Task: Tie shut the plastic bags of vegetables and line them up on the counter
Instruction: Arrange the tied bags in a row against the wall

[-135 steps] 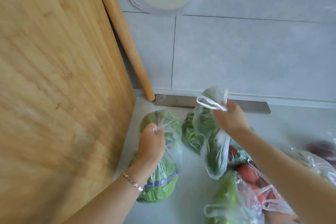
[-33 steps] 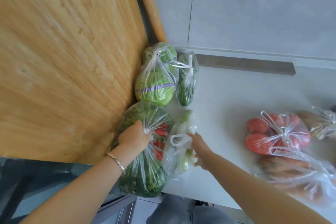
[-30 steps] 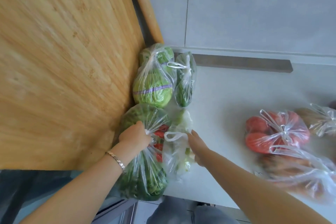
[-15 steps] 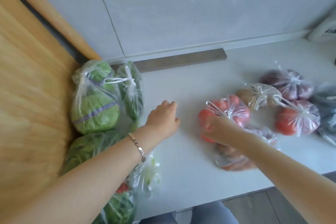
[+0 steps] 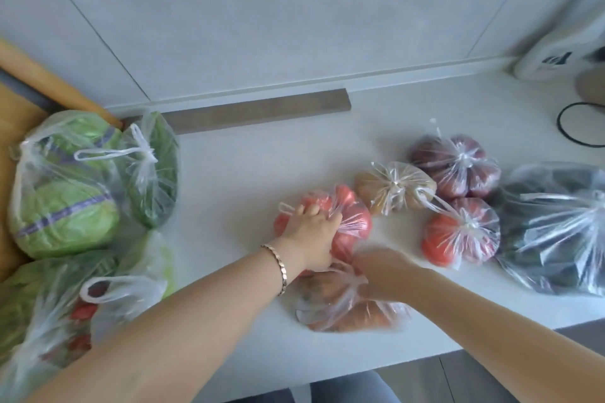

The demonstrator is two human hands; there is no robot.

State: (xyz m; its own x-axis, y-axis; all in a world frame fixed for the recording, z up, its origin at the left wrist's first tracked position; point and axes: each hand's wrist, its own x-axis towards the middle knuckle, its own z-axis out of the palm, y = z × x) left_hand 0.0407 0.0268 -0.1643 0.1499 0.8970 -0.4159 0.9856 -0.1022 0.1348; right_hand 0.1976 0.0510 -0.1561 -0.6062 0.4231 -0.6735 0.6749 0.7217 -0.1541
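Observation:
My left hand [image 5: 311, 232] grips the knotted top of a clear bag of red tomatoes [image 5: 355, 221] at the counter's middle. My right hand [image 5: 381, 273], blurred, holds the neck of a bag of orange carrots [image 5: 347, 314] just in front of it. At the left stand tied bags: cabbage [image 5: 62, 206], dark greens [image 5: 154, 173], and leafy greens with red peppers [image 5: 49, 314]. To the right lie tied bags of potatoes [image 5: 393, 189], red onions [image 5: 458, 167], more tomatoes [image 5: 458, 235] and dark vegetables [image 5: 556, 229].
A wooden board [image 5: 13, 108] leans at the far left behind the green bags. A grey strip [image 5: 262, 111] lies along the wall. A white appliance [image 5: 556, 55] and a black cable [image 5: 579, 124] sit at the back right. The white counter's front edge [image 5: 360, 373] runs below my arms.
Both hands left the green bags at the left and moved right. My left hand went from the bare counter onto the tomato bag; my right hand dropped from it to the carrot bag.

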